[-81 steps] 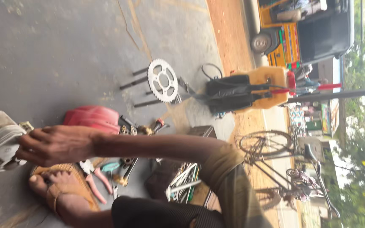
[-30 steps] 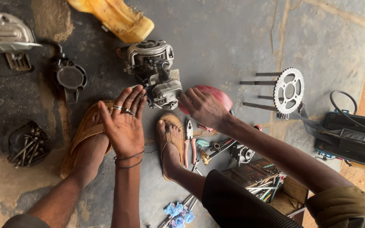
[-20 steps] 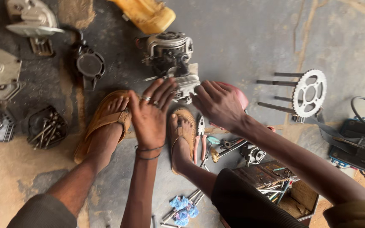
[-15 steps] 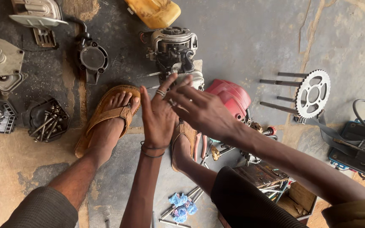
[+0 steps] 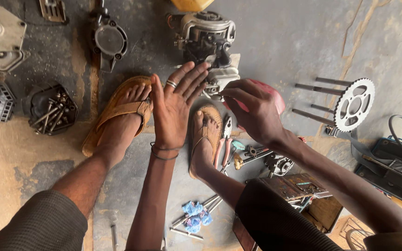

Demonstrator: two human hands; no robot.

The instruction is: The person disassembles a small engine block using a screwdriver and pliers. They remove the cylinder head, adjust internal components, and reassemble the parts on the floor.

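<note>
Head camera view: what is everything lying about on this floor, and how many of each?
Small engine: one, grey and black, top centre, at the fingertips.
Sprocket: one, silver, right, on long bolts.
Red rounded part: one, behind the right hand.
Pliers: one, pink handles, beside the right foot.
Tray of bolts: one, black, left.
Round black part: one, top left.
Grey casing: one, far left top.
Yellow container: one, top edge, cut off.
Wooden toolbox: one, brown, lower right.
Blue-wrapped rods: a few, bottom centre.
Sandals: two, tan, on the feet.
Left hand: open, ring and wristband.
Right hand: fingers pinched near the engine.
</note>
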